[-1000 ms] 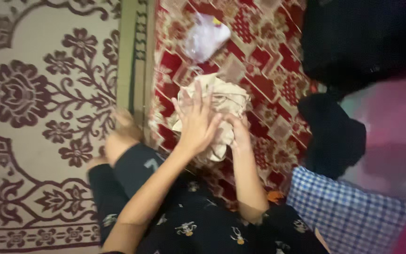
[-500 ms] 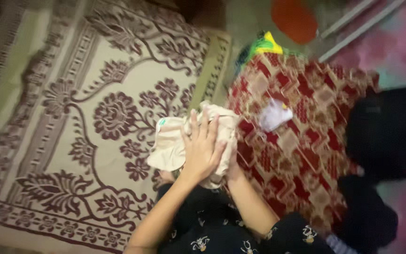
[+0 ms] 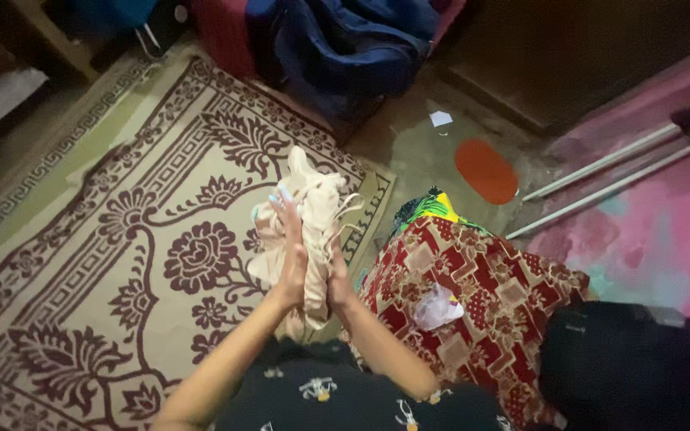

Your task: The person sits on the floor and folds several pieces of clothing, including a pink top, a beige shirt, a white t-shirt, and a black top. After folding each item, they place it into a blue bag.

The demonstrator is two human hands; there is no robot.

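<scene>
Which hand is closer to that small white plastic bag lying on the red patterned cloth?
Right. The right hand presses the beige garment on the side facing the plastic bag; the left hand is on the garment's far side.

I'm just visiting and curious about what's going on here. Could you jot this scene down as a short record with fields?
Left hand: flat against the beige cloth
Right hand: pressed on the cloth's other side
Cloth: bunched, sandwiched between both palms, held above the floor
Under it: cream rug with maroon flowers
Beside it: red patterned cloth with a small plastic bag on top
Far end: blue bag, orange oval thing
</scene>
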